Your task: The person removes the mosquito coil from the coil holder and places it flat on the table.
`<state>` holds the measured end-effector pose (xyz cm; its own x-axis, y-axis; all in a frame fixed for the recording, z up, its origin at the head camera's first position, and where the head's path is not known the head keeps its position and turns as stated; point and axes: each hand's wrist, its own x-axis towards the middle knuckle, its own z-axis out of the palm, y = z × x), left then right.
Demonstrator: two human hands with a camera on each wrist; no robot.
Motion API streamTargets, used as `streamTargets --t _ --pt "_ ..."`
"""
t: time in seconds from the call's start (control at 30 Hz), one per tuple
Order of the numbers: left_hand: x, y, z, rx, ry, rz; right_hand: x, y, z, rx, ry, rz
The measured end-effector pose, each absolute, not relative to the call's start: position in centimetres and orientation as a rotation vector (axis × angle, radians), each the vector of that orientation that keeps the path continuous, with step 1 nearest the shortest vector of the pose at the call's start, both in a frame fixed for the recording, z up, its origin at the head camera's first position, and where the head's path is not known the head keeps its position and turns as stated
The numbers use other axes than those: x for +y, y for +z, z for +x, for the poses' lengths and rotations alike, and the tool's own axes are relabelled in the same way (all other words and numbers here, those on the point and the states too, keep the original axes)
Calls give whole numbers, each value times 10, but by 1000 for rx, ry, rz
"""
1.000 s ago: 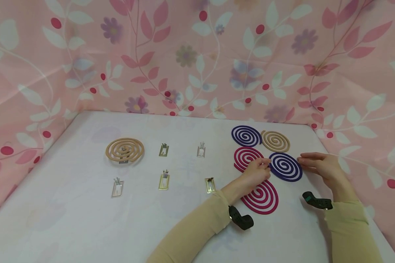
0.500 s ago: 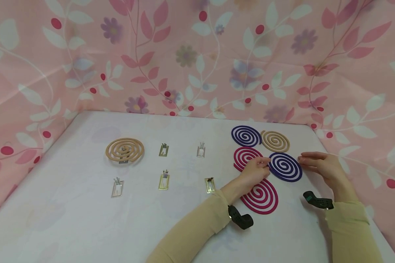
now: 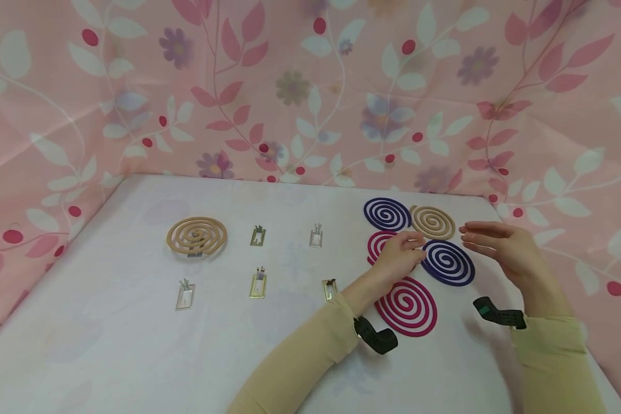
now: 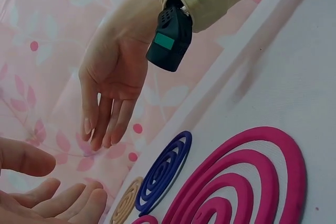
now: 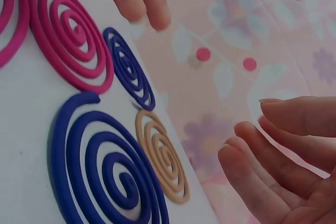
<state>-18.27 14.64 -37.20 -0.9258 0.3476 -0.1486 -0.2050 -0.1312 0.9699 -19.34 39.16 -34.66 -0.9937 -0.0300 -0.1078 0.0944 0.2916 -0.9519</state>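
Several mosquito coils lie flat in a group on the right of the table. My left hand is raised over the near side of a red coil, holding nothing, its fingers relaxed. Beneath its wrist lies a second red coil. Over the outer edge of the nearer blue coil hovers my right hand, fingers extended and apart from it. Behind are a tan coil and another blue coil. In the right wrist view, a gap shows between the nearer blue coil and the right fingers.
At the left, another tan coil sits raised on a metal stand. Several small metal coil stands stand in two rows across the middle, such as a gold one and a silver one. A floral curtain borders the table.
Both hands have come up off the nearer blue coil, the right one rising most. That coil stays where it was, beside the other coils.
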Motion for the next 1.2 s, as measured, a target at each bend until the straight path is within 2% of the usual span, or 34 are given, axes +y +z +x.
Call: streamTargets --t 0.27,0.47,0.73,0.97,1.2 --pt "141 -362 -182 1784 2106 178 368 -338 -192 2509 -1757 30" --pt "129 -353 -181 1860 2061 199 344 -333 -185 2534 -1900 -29" --pt "69 -351 -187 2058 1900 423 295 -323 -178 2770 -1743 6" --pt "26 -355 -189 2092 1886 432 255 -323 -177 2899 -1521 -74" --pt "-16 -362 -186 2106 1868 404 222 -330 -181 2782 -1575 -210"
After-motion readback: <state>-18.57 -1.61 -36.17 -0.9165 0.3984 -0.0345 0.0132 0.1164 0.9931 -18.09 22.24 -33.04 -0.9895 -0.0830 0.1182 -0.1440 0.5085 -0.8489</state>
